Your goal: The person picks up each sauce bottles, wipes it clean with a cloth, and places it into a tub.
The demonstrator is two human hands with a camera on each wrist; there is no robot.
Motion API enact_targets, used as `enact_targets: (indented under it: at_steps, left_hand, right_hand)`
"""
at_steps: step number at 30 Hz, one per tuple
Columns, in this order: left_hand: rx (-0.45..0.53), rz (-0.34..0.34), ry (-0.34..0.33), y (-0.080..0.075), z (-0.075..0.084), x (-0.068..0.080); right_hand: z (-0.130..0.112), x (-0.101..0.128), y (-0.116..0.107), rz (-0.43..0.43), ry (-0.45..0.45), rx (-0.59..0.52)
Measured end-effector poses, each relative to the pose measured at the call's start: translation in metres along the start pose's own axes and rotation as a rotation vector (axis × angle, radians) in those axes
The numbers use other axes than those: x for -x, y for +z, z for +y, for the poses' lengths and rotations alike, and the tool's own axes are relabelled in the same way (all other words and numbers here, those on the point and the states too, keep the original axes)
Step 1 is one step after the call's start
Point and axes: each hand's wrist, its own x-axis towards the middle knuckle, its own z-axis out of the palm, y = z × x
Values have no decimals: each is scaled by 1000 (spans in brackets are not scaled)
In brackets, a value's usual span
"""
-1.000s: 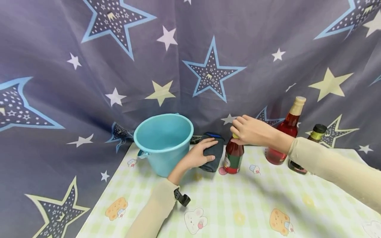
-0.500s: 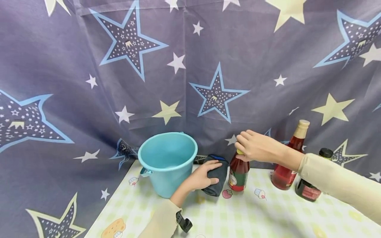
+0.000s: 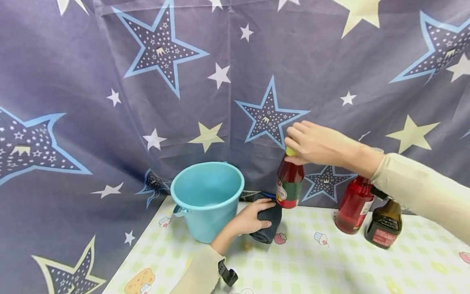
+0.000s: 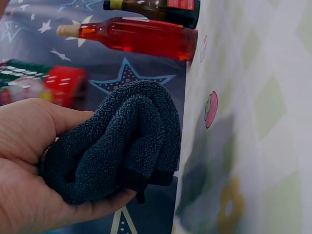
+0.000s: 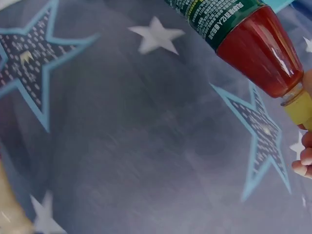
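My right hand (image 3: 310, 143) grips a red sauce bottle (image 3: 290, 179) by its yellow cap, holding it up off the table beside the cloth. The bottle's green label and red body show again in the right wrist view, where only the fingertips (image 5: 306, 156) appear at the edge. My left hand (image 3: 249, 218) holds a folded dark towel (image 4: 117, 141), thumb on one side and fingers on the other. In the head view the towel stands low over the table, right of the blue bucket (image 3: 207, 204).
Behind my right forearm stand a tall bottle of red liquid (image 3: 352, 208) and a dark sauce bottle (image 3: 384, 224). A checked cloth covers the table (image 3: 312, 261). A star-patterned curtain (image 3: 205, 98) hangs close behind everything.
My right hand has raised the red sauce bottle off the table and moved it slightly left. The left hand stays on the towel. Earlier, the head view tilted upward.
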Motion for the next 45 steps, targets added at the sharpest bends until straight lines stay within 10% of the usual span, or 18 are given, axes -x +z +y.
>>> enact_targets:
  at_steps: [9, 24, 45]
  left_hand:
    - [-107, -31, -13, 4, 1, 2]
    - [-21, -90, 3, 6, 13, -5]
    - [-7, -50, 5, 0, 15, 4]
  right_hand:
    - [35, -46, -24, 34, 33, 19]
    - [57, -107, -17, -18, 148, -11]
    - [5, -174, 44, -125, 125, -68]
